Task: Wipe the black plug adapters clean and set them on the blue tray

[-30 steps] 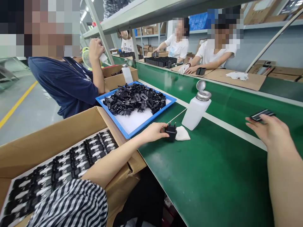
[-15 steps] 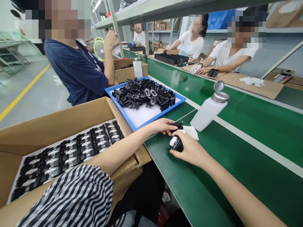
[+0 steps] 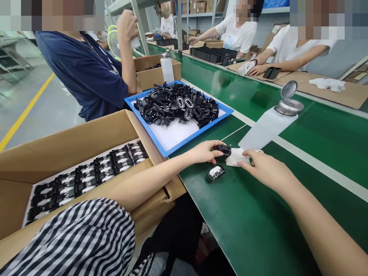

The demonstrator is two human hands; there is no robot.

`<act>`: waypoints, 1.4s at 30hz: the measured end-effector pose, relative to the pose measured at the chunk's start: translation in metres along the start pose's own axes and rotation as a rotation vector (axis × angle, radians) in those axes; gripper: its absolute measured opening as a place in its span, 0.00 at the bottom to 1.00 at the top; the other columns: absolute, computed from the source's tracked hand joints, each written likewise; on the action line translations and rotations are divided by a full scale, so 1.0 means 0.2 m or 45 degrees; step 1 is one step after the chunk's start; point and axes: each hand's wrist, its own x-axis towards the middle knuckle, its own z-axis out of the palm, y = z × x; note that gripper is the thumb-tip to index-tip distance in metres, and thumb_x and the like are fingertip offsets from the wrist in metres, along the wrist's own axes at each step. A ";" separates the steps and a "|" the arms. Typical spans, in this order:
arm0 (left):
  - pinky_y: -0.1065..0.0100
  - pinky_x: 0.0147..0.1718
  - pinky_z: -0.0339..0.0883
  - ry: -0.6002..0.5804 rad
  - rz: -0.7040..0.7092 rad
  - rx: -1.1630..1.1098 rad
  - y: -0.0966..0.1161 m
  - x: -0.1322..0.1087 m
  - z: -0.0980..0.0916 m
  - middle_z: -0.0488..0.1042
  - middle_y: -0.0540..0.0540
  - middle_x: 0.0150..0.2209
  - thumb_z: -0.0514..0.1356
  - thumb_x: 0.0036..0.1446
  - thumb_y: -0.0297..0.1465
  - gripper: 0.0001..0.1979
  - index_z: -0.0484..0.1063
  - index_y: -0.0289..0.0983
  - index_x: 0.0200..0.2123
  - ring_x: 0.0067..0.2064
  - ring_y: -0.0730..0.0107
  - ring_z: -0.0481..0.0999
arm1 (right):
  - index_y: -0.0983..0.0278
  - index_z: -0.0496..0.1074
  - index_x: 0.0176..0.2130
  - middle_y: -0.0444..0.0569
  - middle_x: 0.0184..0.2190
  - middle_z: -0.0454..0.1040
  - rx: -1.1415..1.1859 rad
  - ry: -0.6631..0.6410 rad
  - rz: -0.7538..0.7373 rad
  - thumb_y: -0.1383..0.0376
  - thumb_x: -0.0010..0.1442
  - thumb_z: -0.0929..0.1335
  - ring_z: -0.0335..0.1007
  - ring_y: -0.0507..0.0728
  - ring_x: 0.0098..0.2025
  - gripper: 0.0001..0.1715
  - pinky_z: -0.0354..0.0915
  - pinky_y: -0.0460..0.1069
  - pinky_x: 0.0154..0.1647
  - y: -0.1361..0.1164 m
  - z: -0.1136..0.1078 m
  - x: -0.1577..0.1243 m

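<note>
Left hand closed on black plug charger: stiff plastic, probably light, best held by body. Right hand open, touching soft cloth; second charger lay beside.

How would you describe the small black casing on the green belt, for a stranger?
Find the green conveyor belt, then the near corner of the blue tray. Past it, a small black plug casing lies flat, pale face up, next to a crumpled white cloth. Unlike the black plug in the left hand, nothing touches it.
</note>
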 end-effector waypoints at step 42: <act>0.72 0.18 0.61 -0.325 -0.060 1.387 0.35 0.07 -0.08 0.70 0.42 0.24 0.62 0.37 0.27 0.10 0.70 0.30 0.28 0.26 0.66 0.69 | 0.58 0.71 0.31 0.44 0.29 0.72 0.589 -0.061 -0.361 0.58 0.41 0.61 0.67 0.58 0.32 0.16 0.62 0.48 0.31 -0.05 0.03 0.28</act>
